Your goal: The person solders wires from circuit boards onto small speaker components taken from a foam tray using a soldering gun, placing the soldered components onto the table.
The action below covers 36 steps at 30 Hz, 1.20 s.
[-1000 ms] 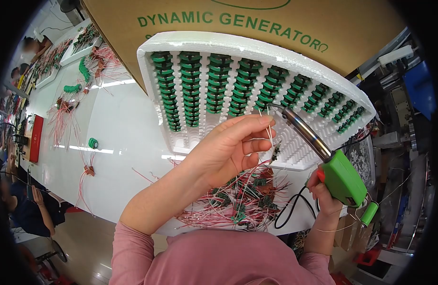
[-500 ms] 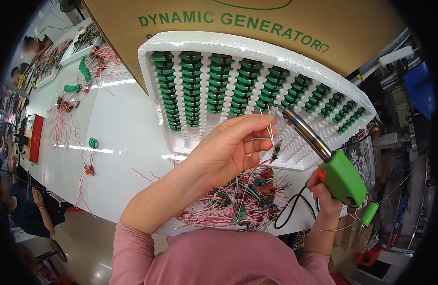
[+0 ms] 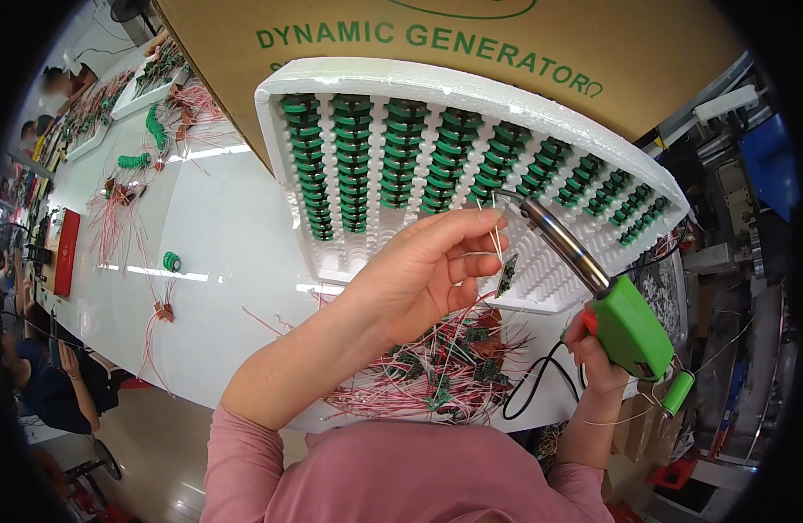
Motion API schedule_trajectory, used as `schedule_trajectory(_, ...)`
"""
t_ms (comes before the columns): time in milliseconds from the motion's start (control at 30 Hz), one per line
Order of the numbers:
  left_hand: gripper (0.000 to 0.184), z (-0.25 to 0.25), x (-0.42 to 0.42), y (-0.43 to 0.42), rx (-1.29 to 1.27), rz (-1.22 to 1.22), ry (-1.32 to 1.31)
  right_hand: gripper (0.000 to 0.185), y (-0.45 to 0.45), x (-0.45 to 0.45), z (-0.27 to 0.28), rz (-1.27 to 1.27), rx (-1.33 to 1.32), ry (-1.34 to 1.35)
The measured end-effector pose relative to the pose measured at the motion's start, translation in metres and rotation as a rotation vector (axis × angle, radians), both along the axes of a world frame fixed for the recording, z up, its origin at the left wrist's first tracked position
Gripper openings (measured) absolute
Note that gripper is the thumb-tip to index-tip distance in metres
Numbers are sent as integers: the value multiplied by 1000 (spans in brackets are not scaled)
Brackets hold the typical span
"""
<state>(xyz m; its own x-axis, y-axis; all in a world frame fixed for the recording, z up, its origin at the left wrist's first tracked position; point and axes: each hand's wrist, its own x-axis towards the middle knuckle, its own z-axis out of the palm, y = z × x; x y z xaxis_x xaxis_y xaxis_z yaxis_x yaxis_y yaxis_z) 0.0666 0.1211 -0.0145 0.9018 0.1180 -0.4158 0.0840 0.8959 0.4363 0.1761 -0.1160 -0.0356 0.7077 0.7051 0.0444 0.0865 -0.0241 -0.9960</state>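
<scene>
My left hand (image 3: 445,270) pinches thin white wires (image 3: 497,235) between thumb and forefinger. From these wires hangs a small green circuit board (image 3: 507,275). Wrapped round the grip of a green soldering gun (image 3: 632,329) is my right hand (image 3: 596,357), near a red trigger. The gun's metal barrel slants up to the left, and its thin bent tip (image 3: 504,193) is at the upper wire ends; whether they touch I cannot tell. Behind both hands, a white foam tray (image 3: 275,113) holds rows of green ring-shaped parts (image 3: 401,152).
Below my left hand lies a heap of circuit boards with red and white wires (image 3: 436,370). A cardboard box (image 3: 218,78) stands behind the tray. A black cord (image 3: 541,370) loops beside the heap. More wired parts (image 3: 118,192) lie at left, where another person (image 3: 57,383) sits.
Hardly anything differs: both hands, the wires and the soldering gun keep nearly the same place. The hanging circuit board has shifted very slightly.
</scene>
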Motion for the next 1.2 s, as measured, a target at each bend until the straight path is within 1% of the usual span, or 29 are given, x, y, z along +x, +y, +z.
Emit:
schedule_trajectory(333, 13, 1, 0, 0, 1, 4, 2, 45, 0, -1, 1, -24, -61, 15)
schedule_trajectory(533, 13, 0, 0, 0, -3, 1, 4, 45, 3, -2, 2, -34, -25, 0)
schedule_trajectory(733, 13, 0, 0, 0, -5, 1, 0, 45, -4, 1, 0, -17, -57, -11)
schedule_trajectory(833, 13, 0, -1, 0, -4, 6, 0, 35, 4, -5, -1, -92, -7, -142)
schedule_trajectory(933, 13, 0, -1, 0, -9, 6, -6, 40, 1, -5, -4, -69, 53, -163)
schedule_trajectory(1033, 13, -1, 0, 0, -5, 6, -9, 49, 2, -6, -2, -66, 20, -181)
schedule_trajectory(1200, 13, 0, 0, 0, 8, 3, 2, 48, -1, -5, -4, -58, 58, -187)
